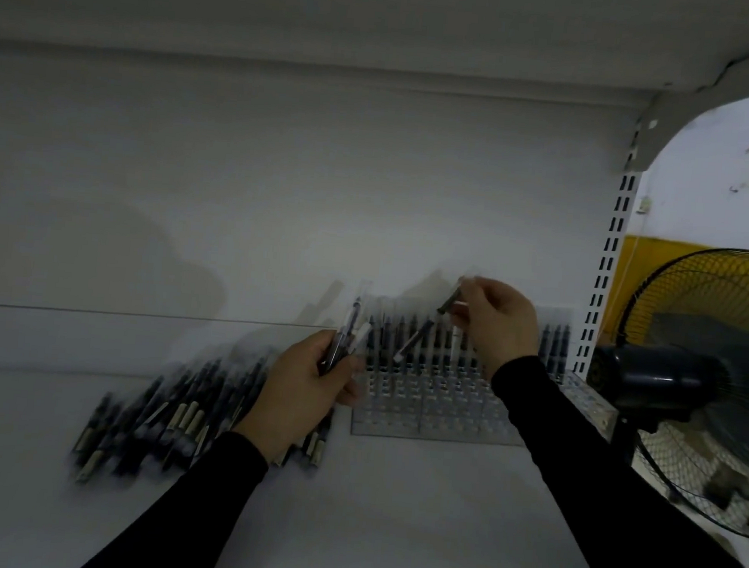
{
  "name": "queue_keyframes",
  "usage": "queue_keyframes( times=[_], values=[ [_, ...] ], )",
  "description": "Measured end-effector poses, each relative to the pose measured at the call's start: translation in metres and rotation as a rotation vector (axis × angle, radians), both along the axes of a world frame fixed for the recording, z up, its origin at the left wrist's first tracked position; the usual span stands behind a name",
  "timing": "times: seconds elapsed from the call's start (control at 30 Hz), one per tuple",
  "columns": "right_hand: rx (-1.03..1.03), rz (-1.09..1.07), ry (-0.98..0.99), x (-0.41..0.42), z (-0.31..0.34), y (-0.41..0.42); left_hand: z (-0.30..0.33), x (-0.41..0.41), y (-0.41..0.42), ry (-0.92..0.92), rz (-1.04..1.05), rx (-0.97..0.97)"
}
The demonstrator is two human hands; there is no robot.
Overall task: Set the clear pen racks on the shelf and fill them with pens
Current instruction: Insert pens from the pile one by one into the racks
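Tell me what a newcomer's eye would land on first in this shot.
The two hands mid-frame: the right hand pinches one pen above the clear pen rack, whose back rows already hold upright pens, while the left hand grips a small bunch of pens. A loose pile of pens lies on the shelf left of the rack, and a yellow-and-black fan stands at far right.

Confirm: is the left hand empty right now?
No, the left hand grips a few pens by their lower ends, beside the clear rack.
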State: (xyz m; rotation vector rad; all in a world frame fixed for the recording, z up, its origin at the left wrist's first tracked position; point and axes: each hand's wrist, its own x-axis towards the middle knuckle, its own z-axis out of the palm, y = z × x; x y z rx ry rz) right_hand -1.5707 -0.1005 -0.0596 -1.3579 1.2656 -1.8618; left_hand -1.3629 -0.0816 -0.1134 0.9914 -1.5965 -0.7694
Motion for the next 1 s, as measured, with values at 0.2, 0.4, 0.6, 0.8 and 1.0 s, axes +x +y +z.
queue_keyframes(
  times=[0.2,0.4,0.6,0.8,1.0],
  values=[
    [-0.042,-0.205,0.436,0.000,-0.006,-0.011,0.002,0.000,0.002,-0.054,0.016,-0.031],
    [-0.006,-0.160,0.651,0.008,-0.006,-0.016,0.003,0.000,0.003,-0.020,0.003,-0.022],
    [0.101,-0.110,0.799,0.011,-0.016,-0.023,0.005,0.000,0.005,-0.040,0.001,-0.031],
    [0.163,-0.078,0.827,0.009,-0.021,-0.026,0.003,0.001,0.005,-0.037,-0.007,-0.029],
    [0.103,-0.118,0.785,0.008,-0.027,-0.016,0.002,0.001,0.003,-0.080,0.007,-0.026]
  ],
)
